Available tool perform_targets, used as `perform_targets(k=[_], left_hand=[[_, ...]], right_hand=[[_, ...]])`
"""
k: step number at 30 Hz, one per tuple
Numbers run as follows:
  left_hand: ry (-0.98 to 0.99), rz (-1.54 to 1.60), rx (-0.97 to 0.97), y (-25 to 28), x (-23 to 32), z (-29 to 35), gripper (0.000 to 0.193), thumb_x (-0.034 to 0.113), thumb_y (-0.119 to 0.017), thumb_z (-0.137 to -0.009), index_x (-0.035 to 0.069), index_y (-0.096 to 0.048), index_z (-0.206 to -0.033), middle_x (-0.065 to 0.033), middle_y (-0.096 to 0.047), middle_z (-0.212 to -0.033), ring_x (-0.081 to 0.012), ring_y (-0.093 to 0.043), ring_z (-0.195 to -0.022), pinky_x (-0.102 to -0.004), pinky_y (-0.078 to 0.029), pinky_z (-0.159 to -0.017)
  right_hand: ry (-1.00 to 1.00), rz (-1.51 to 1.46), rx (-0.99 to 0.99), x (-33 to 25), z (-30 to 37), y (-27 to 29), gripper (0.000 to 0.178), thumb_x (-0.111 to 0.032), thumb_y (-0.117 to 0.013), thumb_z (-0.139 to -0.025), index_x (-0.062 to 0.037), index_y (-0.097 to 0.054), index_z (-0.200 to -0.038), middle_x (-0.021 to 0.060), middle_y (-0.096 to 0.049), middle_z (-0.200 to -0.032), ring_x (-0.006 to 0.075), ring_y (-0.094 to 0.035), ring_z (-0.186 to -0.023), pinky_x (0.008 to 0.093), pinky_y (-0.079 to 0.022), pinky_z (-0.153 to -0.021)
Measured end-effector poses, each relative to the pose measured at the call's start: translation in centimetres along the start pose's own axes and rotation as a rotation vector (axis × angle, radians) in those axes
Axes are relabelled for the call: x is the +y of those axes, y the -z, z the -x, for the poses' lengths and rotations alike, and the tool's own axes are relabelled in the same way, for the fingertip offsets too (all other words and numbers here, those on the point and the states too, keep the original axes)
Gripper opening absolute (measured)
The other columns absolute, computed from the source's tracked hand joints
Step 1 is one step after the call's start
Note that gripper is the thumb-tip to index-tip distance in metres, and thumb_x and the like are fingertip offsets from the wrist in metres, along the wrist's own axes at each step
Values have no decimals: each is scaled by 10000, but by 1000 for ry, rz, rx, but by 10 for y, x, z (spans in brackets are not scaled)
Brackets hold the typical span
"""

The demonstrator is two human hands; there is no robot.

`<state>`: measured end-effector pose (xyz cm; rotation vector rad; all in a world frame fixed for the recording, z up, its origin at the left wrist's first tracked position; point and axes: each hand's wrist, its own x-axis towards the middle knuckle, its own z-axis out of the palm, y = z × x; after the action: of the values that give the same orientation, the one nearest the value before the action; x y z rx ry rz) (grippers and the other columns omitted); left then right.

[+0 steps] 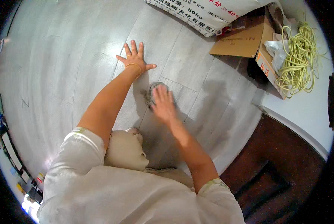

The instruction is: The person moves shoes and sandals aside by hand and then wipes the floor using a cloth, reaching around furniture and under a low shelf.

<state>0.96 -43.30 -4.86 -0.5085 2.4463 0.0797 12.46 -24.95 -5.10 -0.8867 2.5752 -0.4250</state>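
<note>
My left hand [134, 61] is spread flat on the grey wood-look floor [88, 63], holding nothing. A thin gold-coloured band circles its wrist. Just right of it and nearer to me, my right hand [163, 103] lies with fingers stretched out over a crumpled dark grey rag [152, 93]. The hand is slightly blurred and covers the rag's right part. The rag's left and upper edges show on the floor, beside the left wrist.
A large white printed sack [200, 15] stands at the top right. Beside it is an open cardboard box [241, 39], with a bundle of yellow-green cord [299, 59] and a white plastic bag [277, 52]. A dark brown door [282, 160] is at the lower right. My bent knee [124, 151] is close below.
</note>
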Motion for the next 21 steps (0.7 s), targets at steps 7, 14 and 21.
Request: perform_targets(k=[7,14,21], left_hand=[[-717,111,311,-89,1,92,794,556,-471,-834,103,-205,-1430,-137,-126,-1500,-337,-98,-1382,-582,-90,-1067],[-761,67,245,-146,2,118,739,515,-468,-857,64,-257,-1404,-131,-157,-1492,-282,-140,-1378,-485,-115,-1099],[-419,72,514,-40,30,-38,644,198,-546,-823,70,-270,-1391,-119,-182,-1489,-291,-216,-1358,-505,-206,-1073]], right_hand=[[-630,13,115,117,86,-6,766,-376,-604,-821,-40,-241,-1405,271,-195,-1433,416,-168,-1335,504,-176,-1066],[-694,88,-3,129,126,-33,937,-540,-604,-766,-60,-146,-1427,264,-62,-1465,428,-43,-1356,636,-116,-1027],[-710,80,-69,130,122,-34,968,-604,-563,-765,-60,-126,-1437,256,41,-1475,436,39,-1356,636,-54,-1032]])
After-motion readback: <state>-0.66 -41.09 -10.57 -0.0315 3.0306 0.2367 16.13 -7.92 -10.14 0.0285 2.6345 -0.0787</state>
